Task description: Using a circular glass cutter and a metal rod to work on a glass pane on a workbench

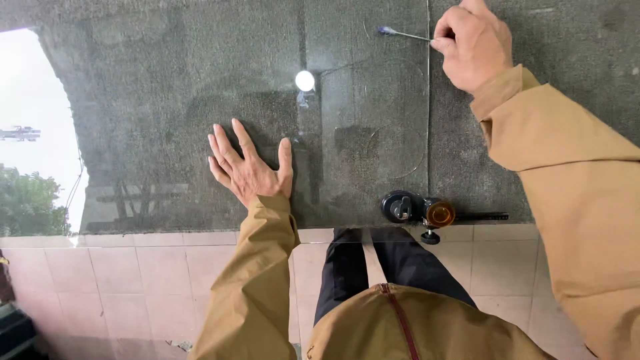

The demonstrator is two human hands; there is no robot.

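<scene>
The right hand (pixel 470 43) pinches a thin blue-tipped tool (pixel 403 34), its tip on the glass sheet (pixel 200 100). The left hand (pixel 250 167) lies open and flat, steadying the glass on the carpeted desk (pixel 567 40). A circle cutter (pixel 427 213) rests nearby.

Glass sheet (pixel 200 100): we see it flat on dark grey carpet (pixel 567 100), curved lines scored into its right part. Left hand (pixel 248 167): pressed flat, fingers spread, on the sheet's near middle. Right hand (pixel 470 43): at the sheet's far right edge, pinching a thin blue-tipped tool (pixel 403 34). Black circle cutter with amber knob (pixel 430 213): at the sheet's near right corner.
</scene>
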